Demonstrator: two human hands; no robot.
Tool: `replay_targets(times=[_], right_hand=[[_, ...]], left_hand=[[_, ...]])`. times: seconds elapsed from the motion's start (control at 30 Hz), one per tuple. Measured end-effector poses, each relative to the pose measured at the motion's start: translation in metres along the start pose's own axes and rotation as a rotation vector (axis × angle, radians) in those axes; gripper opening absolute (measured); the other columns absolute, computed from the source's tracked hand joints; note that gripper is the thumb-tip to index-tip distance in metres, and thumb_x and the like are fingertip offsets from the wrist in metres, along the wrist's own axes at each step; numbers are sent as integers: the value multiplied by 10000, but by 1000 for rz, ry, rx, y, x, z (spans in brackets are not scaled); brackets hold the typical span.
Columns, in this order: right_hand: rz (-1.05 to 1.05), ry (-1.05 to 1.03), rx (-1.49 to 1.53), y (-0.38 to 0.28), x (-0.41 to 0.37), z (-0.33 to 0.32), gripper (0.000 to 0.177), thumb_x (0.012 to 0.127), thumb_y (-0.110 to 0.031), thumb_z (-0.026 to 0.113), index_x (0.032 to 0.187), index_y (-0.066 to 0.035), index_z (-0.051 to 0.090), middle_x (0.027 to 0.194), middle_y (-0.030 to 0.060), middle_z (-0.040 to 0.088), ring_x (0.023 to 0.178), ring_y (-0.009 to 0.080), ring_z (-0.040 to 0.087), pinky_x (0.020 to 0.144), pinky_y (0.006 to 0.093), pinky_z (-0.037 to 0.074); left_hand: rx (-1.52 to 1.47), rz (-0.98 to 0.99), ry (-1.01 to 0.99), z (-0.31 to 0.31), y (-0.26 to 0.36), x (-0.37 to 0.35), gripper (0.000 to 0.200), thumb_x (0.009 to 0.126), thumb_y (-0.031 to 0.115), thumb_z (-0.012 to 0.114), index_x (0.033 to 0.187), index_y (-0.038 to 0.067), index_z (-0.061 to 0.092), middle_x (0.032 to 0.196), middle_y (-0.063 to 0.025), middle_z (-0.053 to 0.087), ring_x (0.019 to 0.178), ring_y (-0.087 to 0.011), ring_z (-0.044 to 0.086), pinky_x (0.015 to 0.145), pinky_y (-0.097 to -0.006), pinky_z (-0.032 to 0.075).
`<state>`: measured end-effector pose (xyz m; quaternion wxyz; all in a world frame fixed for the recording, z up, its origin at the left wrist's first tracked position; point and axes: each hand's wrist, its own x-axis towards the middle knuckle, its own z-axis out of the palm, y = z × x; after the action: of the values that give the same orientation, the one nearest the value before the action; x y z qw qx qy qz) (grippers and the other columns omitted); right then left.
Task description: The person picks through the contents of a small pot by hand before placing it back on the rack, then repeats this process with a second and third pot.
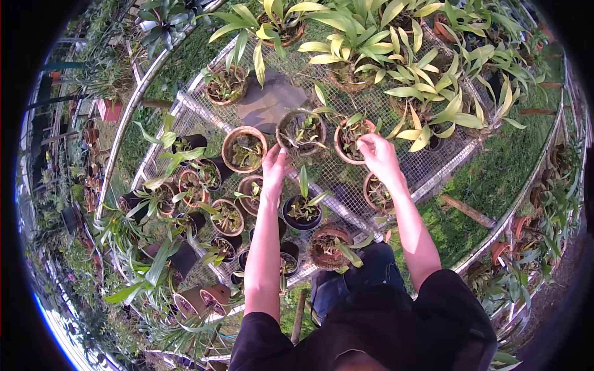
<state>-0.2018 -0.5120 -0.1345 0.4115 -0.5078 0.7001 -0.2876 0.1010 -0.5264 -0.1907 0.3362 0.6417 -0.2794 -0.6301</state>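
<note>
To the left of the weathered round pot (pixel 301 132), a terracotta pot (pixel 244 149) stands on the wire-mesh bench (pixel 204 114), its rim close by the fingers. The left hand (pixel 273 171) reaches up between these two pots, its fingertips at the weathered pot's lower left edge. Those fingers lie nearly side by side; whether they press on the rim or merely rest near it, I cannot tell. A light, flat touch would suit this side, since a hard push could tip or slide a small pot on open mesh.

The weathered pot itself sits upright, with pale roots or stems reaching over its lower right edge; these look easy to snag, so a hand crossing here does better passing above them.

Just right of the weathered pot is a smaller terracotta pot (pixel 354 141), the thing being worked at. The right hand (pixel 378 154) comes in over its right side, thumb and forefinger drawn close together at the rim; what, if anything, is pinched is too small to tell. Fine, slow fingertip work seems best, with the wrist outside the rim so the leaves aren't bent.
</note>
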Motion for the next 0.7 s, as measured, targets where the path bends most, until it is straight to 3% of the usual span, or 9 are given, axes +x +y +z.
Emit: replay_targets(times=[0.1, 0.2, 0.23, 0.3, 0.33, 0.37, 0.4, 0.5, 0.7], right_hand=[[126, -197, -518, 14, 12, -50, 300, 947, -292, 664, 1009, -4, 725, 840, 173, 733, 852, 344, 724, 806, 451, 545], [283, -463, -761, 43, 32, -47, 388, 971, -342, 621, 1184, -20, 660, 1107, 242, 692, 1050, 380, 670, 924, 468, 511], [338, -600, -653, 27, 37, -49, 456, 964, -224, 602, 1395, -90, 541, 1304, 209, 634, 1226, 315, 613, 1048, 423, 470], [177, -525, -272, 118, 61, -14, 561, 954, -139, 588, 1487, -130, 412, 1287, 196, 641, 1154, 284, 651, 986, 413, 509], [98, -478, -80, 109, 59, -11, 631, 949, -97, 581, 1532, -149, 347, 1279, 189, 645, 1118, 268, 669, 955, 409, 528], [506, -618, 32, 100, 65, -19, 717, 952, -24, 584, 1557, -150, 220, 1356, 177, 579, 1072, 335, 687, 885, 465, 568], [509, -596, 129, 99, 64, -16, 767, 955, -18, 570, 1576, -184, 152, 1341, 222, 575, 1008, 346, 708, 842, 473, 600], [578, -540, 313, 105, 61, -14, 798, 944, -3, 576, 1584, -175, 132, 1311, 245, 576, 1004, 357, 707, 895, 475, 602], [455, -338, 329, 118, 61, -5, 674, 928, -18, 563, 1544, -71, 294, 1170, 201, 643, 911, 315, 729, 779, 426, 656]], left_hand=[[36, 16, 38, -2, 5, 5, 571, 1037, 295, 552, 1499, -3, 399, 1344, -143, 578, 1116, -264, 628, 869, -408, 572], [63, 77, 73, 0, 5, 7, 549, 1029, 286, 565, 1486, 14, 429, 1285, -130, 616, 1061, -207, 628, 844, -379, 569], [67, 117, 85, 3, 10, 1, 537, 1029, 286, 565, 1478, 18, 442, 1285, -128, 617, 1062, -202, 626, 842, -376, 568], [74, 190, 134, 11, 18, -15, 475, 1031, 263, 568, 1440, 33, 496, 1282, -130, 624, 1071, -187, 623, 860, -355, 562], [79, 211, 146, 11, 19, -20, 461, 1031, 254, 571, 1430, 34, 506, 1282, -130, 626, 1074, -186, 624, 868, -350, 559], [83, 228, 156, 10, 20, -27, 446, 1030, 244, 573, 1420, 34, 515, 1281, -129, 627, 1078, -186, 624, 877, -345, 557], [86, 243, 165, 9, 17, -33, 432, 1030, 235, 575, 1410, 35, 525, 1281, -128, 629, 1082, -185, 625, 886, -340, 554], [45, 258, 208, 5, 18, -54, 406, 1033, 232, 572, 1382, 26, 543, 1287, -129, 638, 1133, -209, 634, 904, -355, 551], [23, 301, 268, -6, 7, -86, 345, 1035, 149, 555, 1360, 32, 546, 1254, -97, 652, 1096, -169, 638, 906, -303, 520]])
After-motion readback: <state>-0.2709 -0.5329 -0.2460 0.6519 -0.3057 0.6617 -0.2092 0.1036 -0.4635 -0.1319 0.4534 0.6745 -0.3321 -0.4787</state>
